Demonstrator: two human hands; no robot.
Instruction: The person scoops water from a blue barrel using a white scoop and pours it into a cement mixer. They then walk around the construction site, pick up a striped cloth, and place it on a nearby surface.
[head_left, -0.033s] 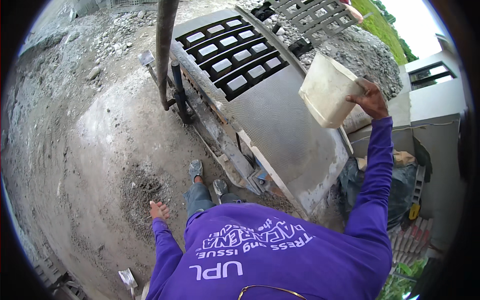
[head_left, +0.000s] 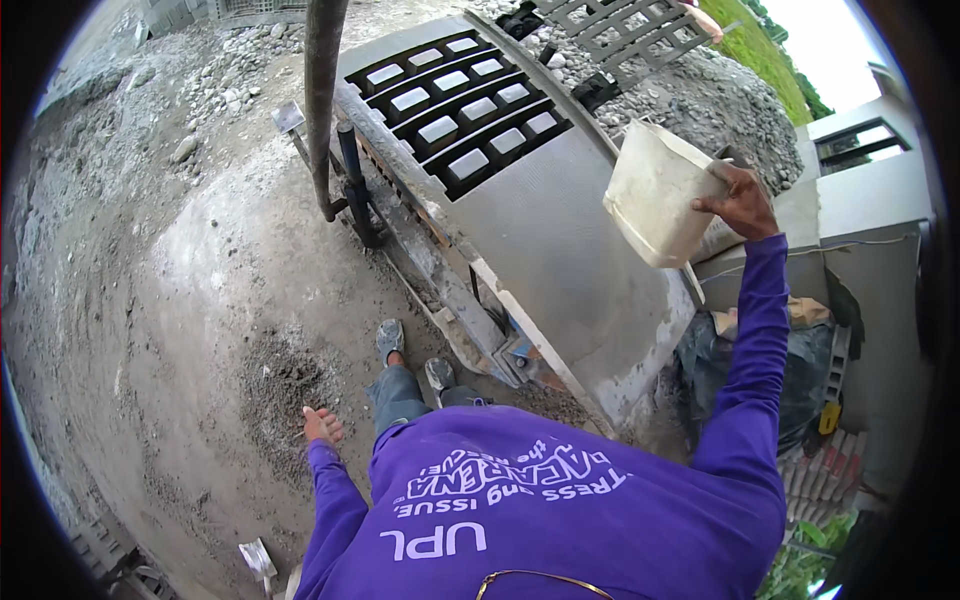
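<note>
My right hand (head_left: 742, 200) grips an off-white plastic container (head_left: 665, 190), its fingers and thumb closed on the near right side. The container is tilted over the right edge of a flat metal table (head_left: 580, 270); what it holds, if anything, cannot be seen. Set into the table's far part is a block mould (head_left: 460, 110) with dark slots and rows of pale rectangular tops. At my lower left, my left hand (head_left: 322, 424) hangs with its fingers apart and nothing in it, over a patch of grey sand (head_left: 280, 390) on the ground.
An upright metal pole (head_left: 323, 110) and a lever stand at the table's left side. A slotted metal grid (head_left: 640, 40) rises beyond the mould, before a gravel heap (head_left: 720, 110). Dark plastic sheeting (head_left: 745, 385) lies at right. A shovel blade (head_left: 257, 558) shows at lower left.
The container has shifted slightly right and downward, and its tilt differs a little. My left hand has moved slightly, staying open.
</note>
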